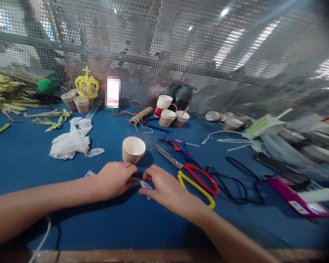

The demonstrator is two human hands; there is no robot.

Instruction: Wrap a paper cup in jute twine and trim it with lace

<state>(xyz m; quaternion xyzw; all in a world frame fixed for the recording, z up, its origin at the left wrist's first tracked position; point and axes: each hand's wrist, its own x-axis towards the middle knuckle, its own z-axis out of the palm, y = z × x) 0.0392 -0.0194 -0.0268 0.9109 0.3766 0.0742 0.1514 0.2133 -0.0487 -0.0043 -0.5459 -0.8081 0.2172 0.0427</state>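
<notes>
A strip of thin white material with dark print stretches between my hands, low over the blue table. My left hand is closed on it, its fingertips partly hidden. My right hand pinches the other end between thumb and fingers. Just beyond my left fingers stands a small cup, white inside and tan outside, upright and open at the top. Right of the cup lie scissors with one red and one yellow handle. A blue glue gun rests behind them.
A crumpled white heap lies left of the cup. A twine roll, several small cups and a dark kettle stand farther back. Black cable and a magenta box occupy the right. Perforated metal closes the back.
</notes>
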